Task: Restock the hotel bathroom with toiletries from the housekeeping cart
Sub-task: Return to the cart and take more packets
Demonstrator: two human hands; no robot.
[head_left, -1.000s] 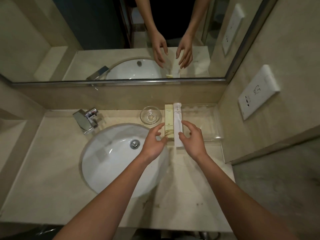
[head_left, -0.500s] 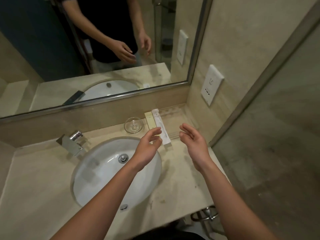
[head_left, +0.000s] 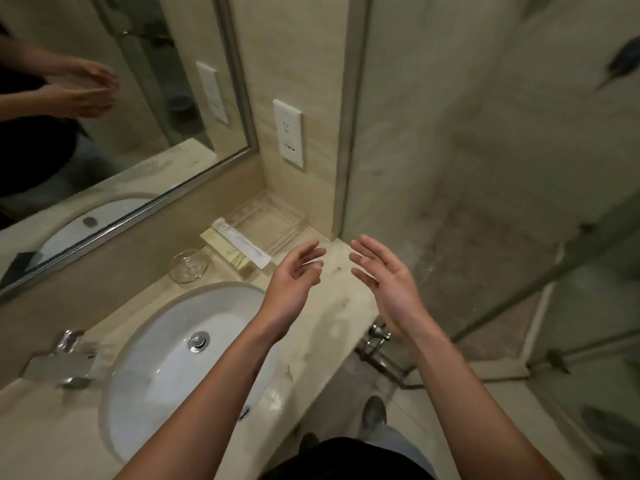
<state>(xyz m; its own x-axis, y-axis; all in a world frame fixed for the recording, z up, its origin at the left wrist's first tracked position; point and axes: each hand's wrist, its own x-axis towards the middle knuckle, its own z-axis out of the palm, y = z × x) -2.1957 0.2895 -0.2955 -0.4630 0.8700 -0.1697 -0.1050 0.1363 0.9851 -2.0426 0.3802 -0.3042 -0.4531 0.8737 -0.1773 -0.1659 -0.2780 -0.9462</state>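
My left hand (head_left: 294, 282) and right hand (head_left: 388, 285) hover empty, fingers loose, mid-frame. The cream box (head_left: 227, 252) and white packet (head_left: 242, 242) lie side by side, centre-left on the counter (head_left: 336, 271). I'd fetch more and lay them parallel.

Countertop (head_left: 329, 327): pale beige stone with marble-like veining, polished but smudged, dull sheen.
Sink basin (head_left: 166, 368): white ceramic, glossy, smooth.
Drain stopper (head_left: 199, 341): bright chromed metal.
Tap (head_left: 59, 367): silvery metal, blurred.
Small dish (head_left: 188, 265): clear glass, smooth.
Tray (head_left: 277, 216): clear, ribbed at the rim; glass or acrylic, cannot tell.
Slim box (head_left: 227, 252): cream card, matt, fine printed lines.
Long sachet (head_left: 242, 242): white wrapper with a slight sheen; paper or film unclear.
Mirror frame (head_left: 239, 81): brushed grey metal.
Socket plate (head_left: 288, 133): white plastic, smooth.
Wall (head_left: 294, 46): beige stone tile, low gloss.
Shower screen (head_left: 433, 150): clear glass, streaked.
Valve (head_left: 379, 336) under the counter: chromed metal.
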